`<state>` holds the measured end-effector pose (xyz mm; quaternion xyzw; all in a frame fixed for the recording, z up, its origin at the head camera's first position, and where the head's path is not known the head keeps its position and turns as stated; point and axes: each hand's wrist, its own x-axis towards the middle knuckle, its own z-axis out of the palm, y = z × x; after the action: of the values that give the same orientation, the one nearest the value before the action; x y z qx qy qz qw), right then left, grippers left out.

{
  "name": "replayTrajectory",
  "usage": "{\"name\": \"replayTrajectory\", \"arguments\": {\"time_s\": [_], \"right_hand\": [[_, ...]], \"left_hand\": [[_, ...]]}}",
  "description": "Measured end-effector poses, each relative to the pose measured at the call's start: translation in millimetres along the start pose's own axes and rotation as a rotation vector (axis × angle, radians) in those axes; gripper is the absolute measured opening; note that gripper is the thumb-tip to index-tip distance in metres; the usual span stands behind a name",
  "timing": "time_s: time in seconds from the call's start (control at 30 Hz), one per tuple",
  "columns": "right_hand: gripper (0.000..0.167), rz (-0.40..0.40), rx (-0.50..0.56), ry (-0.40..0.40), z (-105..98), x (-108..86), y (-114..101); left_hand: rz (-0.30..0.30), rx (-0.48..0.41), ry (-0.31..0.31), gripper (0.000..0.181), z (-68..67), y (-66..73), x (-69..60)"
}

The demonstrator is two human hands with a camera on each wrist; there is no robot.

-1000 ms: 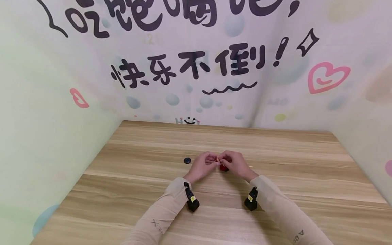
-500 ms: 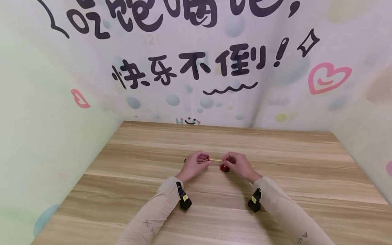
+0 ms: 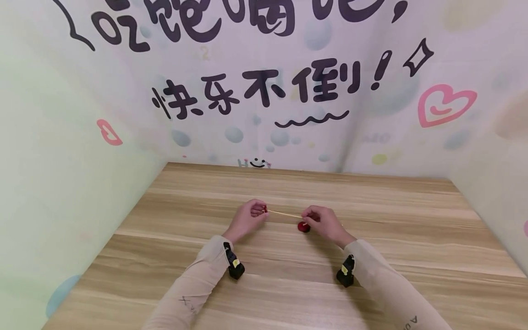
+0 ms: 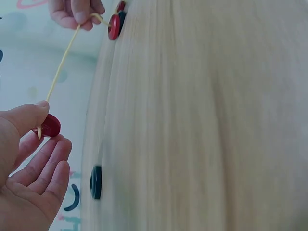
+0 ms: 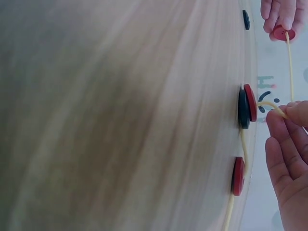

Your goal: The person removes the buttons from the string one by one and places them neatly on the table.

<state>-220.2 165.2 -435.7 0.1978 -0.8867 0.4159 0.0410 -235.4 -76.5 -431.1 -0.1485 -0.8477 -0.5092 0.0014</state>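
In the head view, a thin yellow cord (image 3: 284,213) was stretched above the bench (image 3: 264,279) between the left hand (image 3: 245,221) and the right hand (image 3: 327,224), which pinched it and hid part of it. In the left wrist view, the left hand pinched a red button (image 4: 51,125) near the cord's tip. The button seemed light, stiff, perhaps slippery, best taken by its rim; the cord seemed soft, best pinched close to its end. In the right wrist view, the cord, beyond another red button (image 5: 238,176) on the bench, was cut off below.
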Motion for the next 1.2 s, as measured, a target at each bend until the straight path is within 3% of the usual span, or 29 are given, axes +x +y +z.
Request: {"name": "replayTrajectory", "arguments": {"time_s": [0.37, 0.67, 1.0, 1.2], "right_hand": [[0.004, 0.008, 0.024, -0.004, -0.5, -1.1, 0.7], [0.005, 0.005, 0.033, 0.002, -0.6, -2.2, 1.1], [0.005, 0.007, 0.012, 0.0, -1.4, -1.9, -0.4], [0.004, 0.007, 0.003, -0.003, -1.1, -1.0, 3.5]], "left_hand": [[-0.041, 0.036, 0.005, 0.03, -24.2, -15.2, -4.8], [-0.074, 0.147, 0.013, 0.031, -42.7, -31.9, -6.8], [-0.094, 0.273, 0.0, 0.028, -49.2, -38.5, -6.9], [-0.115, 0.284, -0.021, 0.024, -48.3, -36.3, -6.0]]}}
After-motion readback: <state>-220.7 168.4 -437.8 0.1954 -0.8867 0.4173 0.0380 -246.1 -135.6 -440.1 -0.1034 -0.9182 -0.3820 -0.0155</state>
